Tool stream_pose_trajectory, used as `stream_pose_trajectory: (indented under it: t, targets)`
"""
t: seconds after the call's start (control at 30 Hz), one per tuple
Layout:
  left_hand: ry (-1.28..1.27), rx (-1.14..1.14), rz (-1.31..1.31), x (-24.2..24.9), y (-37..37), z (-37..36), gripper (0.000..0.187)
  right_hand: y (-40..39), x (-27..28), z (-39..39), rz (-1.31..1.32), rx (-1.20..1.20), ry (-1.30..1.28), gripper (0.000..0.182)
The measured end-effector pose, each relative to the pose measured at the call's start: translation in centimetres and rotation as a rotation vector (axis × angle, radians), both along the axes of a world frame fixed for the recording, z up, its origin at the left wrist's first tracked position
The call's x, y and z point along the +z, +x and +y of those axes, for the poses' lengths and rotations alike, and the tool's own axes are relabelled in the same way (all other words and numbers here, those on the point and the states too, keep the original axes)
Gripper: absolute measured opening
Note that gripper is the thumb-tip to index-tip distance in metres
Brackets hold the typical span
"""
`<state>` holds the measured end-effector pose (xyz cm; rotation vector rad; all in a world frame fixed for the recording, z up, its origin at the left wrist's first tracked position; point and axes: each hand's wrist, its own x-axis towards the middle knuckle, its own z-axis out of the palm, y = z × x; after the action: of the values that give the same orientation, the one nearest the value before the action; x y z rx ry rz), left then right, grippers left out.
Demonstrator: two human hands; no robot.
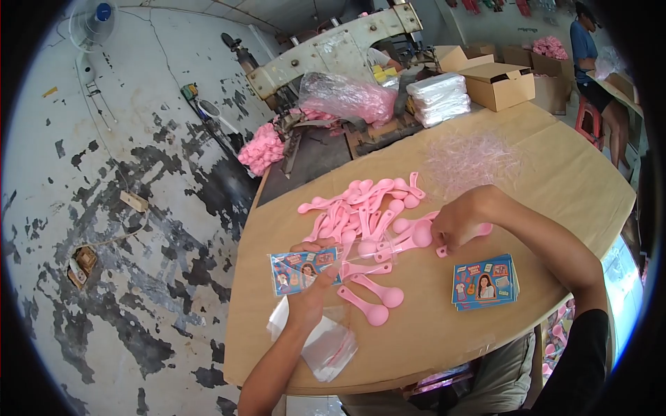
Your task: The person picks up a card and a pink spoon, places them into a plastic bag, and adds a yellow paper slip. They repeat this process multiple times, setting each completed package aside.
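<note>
My left hand (312,284) grips a clear plastic bag with a blue printed card (295,269) inside, thumb across its front. The bag's clear film stretches right, over some pink spoons. My right hand (463,220) is curled down, its fingertips pinched at the handle of a pink plastic spoon (483,229); the hand hides part of it. Between the hands lies a pile of pink spoons (368,208), with two separate spoons (376,313) in front. A stack of blue printed cards (484,283) sits below my right hand. Clear bags (326,347) lie under my left forearm.
Shredded clear-pink strands (475,161) lie on the brown-covered table (416,340). Behind stand a metal machine (326,59), a pink-filled plastic bag (354,97), a stack of clear packs (438,98) and an open carton (499,87). Another person (590,62) is at the far right.
</note>
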<state>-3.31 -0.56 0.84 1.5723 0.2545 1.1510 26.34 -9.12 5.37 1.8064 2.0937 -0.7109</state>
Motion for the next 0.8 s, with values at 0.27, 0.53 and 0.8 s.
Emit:
stream_pose_trajectory:
  t: [0.27,0.53,0.8]
  targets:
    - [-0.030,0.008,-0.009,0.3,-0.4,0.1,0.038,0.0,-0.7,0.3,0.017,0.142,0.147,0.023]
    - [-0.087,0.017,-0.076,0.4,-0.9,1.5,0.037,-1.2,3.3,-0.3,0.942,-0.206,0.872,0.013]
    - [-0.226,-0.016,-0.181,1.1,-0.8,1.2,0.038,-2.0,2.3,0.6,1.339,-0.345,0.887,0.016]
